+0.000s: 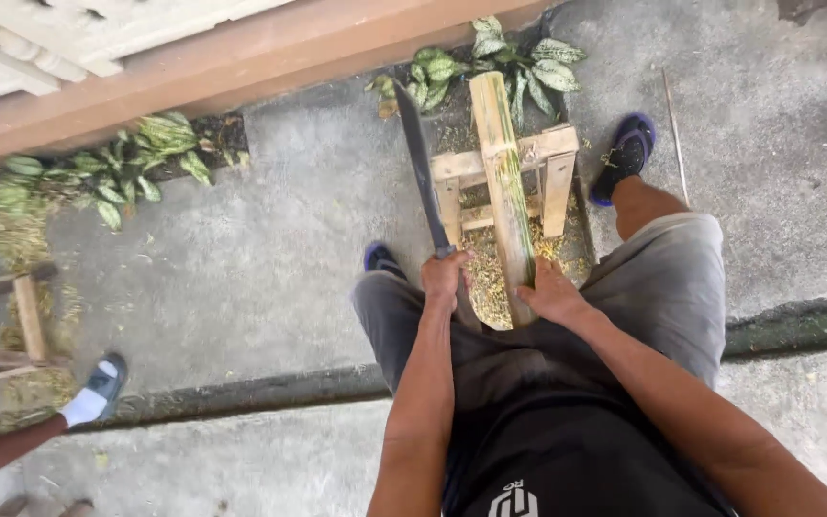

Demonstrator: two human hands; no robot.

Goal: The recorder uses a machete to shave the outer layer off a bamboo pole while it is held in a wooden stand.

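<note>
Right fingers (535, 287) against bamboo stalk (504, 172)

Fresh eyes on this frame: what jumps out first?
The long dark machete blade, gripped by the left hand at centre and pointing away over the concrete. Right beside it, the right hand steadies a split green bamboo pole lying across a small wooden stand, with shavings scattered beneath. At far left, another person's foot in a white sock and sandal stands near a second wooden frame.
</note>
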